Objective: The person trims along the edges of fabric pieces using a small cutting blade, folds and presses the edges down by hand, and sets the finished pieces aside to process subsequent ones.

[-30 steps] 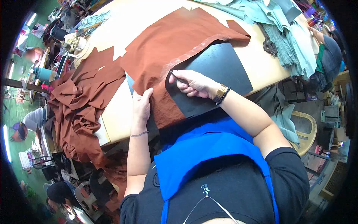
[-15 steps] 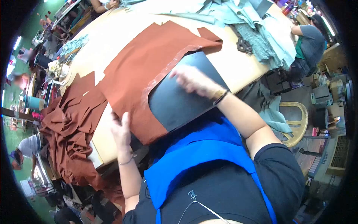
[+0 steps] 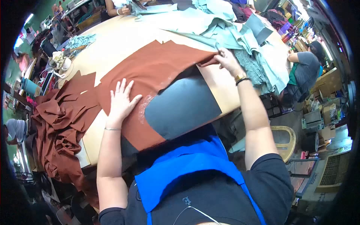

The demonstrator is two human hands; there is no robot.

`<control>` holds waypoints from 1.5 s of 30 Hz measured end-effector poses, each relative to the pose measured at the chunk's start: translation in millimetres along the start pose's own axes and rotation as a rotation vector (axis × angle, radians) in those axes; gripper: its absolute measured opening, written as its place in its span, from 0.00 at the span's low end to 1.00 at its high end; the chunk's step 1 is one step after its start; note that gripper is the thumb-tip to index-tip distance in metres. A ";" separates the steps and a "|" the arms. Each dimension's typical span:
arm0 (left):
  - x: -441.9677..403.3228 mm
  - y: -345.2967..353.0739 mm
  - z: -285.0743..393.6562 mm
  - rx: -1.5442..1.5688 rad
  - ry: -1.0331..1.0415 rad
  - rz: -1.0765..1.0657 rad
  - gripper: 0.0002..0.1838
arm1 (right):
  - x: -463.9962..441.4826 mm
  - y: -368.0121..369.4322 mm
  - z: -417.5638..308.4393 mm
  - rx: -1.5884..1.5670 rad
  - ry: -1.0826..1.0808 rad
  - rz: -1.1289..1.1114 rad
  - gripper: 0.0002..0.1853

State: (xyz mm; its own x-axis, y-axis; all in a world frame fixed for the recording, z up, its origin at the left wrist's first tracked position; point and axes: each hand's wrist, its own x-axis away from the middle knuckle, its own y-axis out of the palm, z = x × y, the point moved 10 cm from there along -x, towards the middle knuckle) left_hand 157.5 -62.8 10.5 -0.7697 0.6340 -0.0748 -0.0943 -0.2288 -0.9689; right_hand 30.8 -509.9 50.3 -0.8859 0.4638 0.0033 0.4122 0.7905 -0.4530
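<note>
A large rust-brown fabric piece [image 3: 146, 67] lies across the pale table, partly over a dark flat board [image 3: 183, 105]. Whitish marks run along its curved edge beside the board. My left hand [image 3: 122, 99] rests flat on the fabric's left part, fingers spread. At the upper right, my right hand [image 3: 227, 62] pinches the far corner of the same fabric, which is drawn taut and slightly raised there. More brown fabric [image 3: 63, 127] lies in a crumpled heap to the left and hangs over the table edge.
Pale green fabric pieces [image 3: 232, 37] spread over the far right of the table [image 3: 123, 41]. A person [image 3: 305, 69] is at the right edge, and another person's hand [image 3: 125, 10] is at the far side. A yellow chair [image 3: 283, 142] stands at the lower right.
My right hand has gone from above the board to the fabric's far right corner and taken hold of it. My left hand has moved up from the near-left edge onto the fabric.
</note>
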 end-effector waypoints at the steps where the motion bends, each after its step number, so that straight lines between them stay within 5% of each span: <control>1: 9.4 -2.2 -9.0 -0.008 -0.019 -0.013 0.41 | 1.6 -5.0 -12.9 0.086 -0.031 -0.042 0.22; 5: 45.4 -27.3 -28.6 0.061 -0.170 -0.138 0.40 | 35.9 -8.5 -59.7 0.385 0.126 -0.205 0.20; 7: 46.3 -44.3 -17.4 -0.160 -0.156 -0.126 0.36 | 31.1 -25.0 -64.7 0.618 -0.161 -0.010 0.20; 9: 33.3 -51.4 9.9 -0.165 -0.037 -0.033 0.30 | 41.8 -33.5 -81.9 0.633 -0.208 0.235 0.23; 11: 12.8 -59.8 46.2 0.040 0.164 0.147 0.24 | 43.8 -11.5 -79.3 0.356 -0.289 0.282 0.26; 12: 3.9 -58.0 65.7 0.131 0.214 0.181 0.21 | 50.0 17.3 -69.8 0.044 -0.091 0.124 0.27; 14: -7.0 -44.6 87.0 0.222 0.286 0.227 0.15 | 76.6 78.1 -72.5 -0.165 -0.035 -0.056 0.23; 16: -15.0 -25.6 101.9 0.209 0.353 0.249 0.10 | 96.4 142.8 -37.7 -0.427 0.332 -0.307 0.20; 21: -16.4 -15.3 89.5 0.332 0.295 0.357 0.05 | 130.8 224.2 -18.5 -0.956 0.706 -0.543 0.17; 28: -16.4 -22.9 75.6 0.538 0.166 0.395 0.04 | 118.3 254.2 -16.2 -1.189 0.854 -0.591 0.19; 45: -16.1 -23.8 72.2 0.553 0.166 0.421 0.04 | 111.3 253.0 -20.0 -1.171 0.752 -0.491 0.18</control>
State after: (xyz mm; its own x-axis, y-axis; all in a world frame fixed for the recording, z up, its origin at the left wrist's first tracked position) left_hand 126.6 -120.9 51.8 -0.7093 0.5034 -0.4935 -0.1507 -0.7921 -0.5915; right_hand 40.7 -250.2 -46.1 -0.8194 -0.1356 0.5569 0.3673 0.6217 0.6918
